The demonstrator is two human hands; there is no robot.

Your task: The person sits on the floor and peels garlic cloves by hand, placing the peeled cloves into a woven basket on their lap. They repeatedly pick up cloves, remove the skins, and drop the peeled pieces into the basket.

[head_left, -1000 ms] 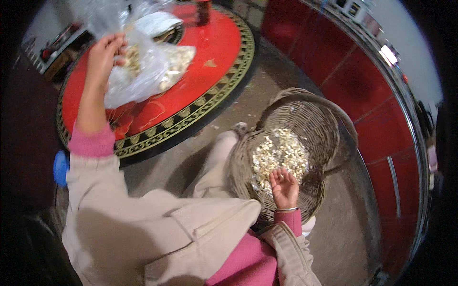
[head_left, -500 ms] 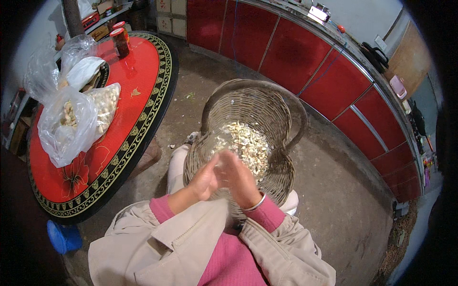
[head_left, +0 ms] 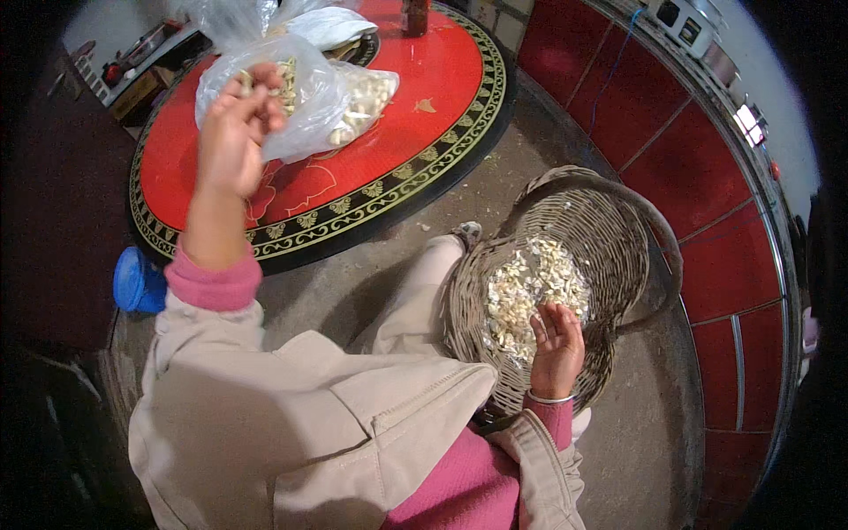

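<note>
My left hand [head_left: 234,132] is raised over the red table, at the mouth of a clear plastic bag [head_left: 314,93]. Its fingers are loosely curled and apart, and nothing shows in them. Small yellow-green pieces show inside the bag. Above the wicker basket [head_left: 618,230] on my lap, my right hand [head_left: 558,349] is open, palm up, fingers slightly spread. Many small pale pieces [head_left: 508,305], perhaps garlic cloves and skins, lie in the basket's bottom. A second clear bag [head_left: 367,99] of whitish, clove-like pieces rests beside the first.
The round red table [head_left: 446,75] with a black and gold border stands at my left. A dark red-brown jar [head_left: 414,18] and a white cloth [head_left: 331,28] are on it. A blue bucket [head_left: 140,281] sits below its edge. Red cabinets [head_left: 733,150] line the right side.
My hands were together over the basket and are now apart. The left has reached up and left to the bag; the right stays over the basket. The view has swung left.
</note>
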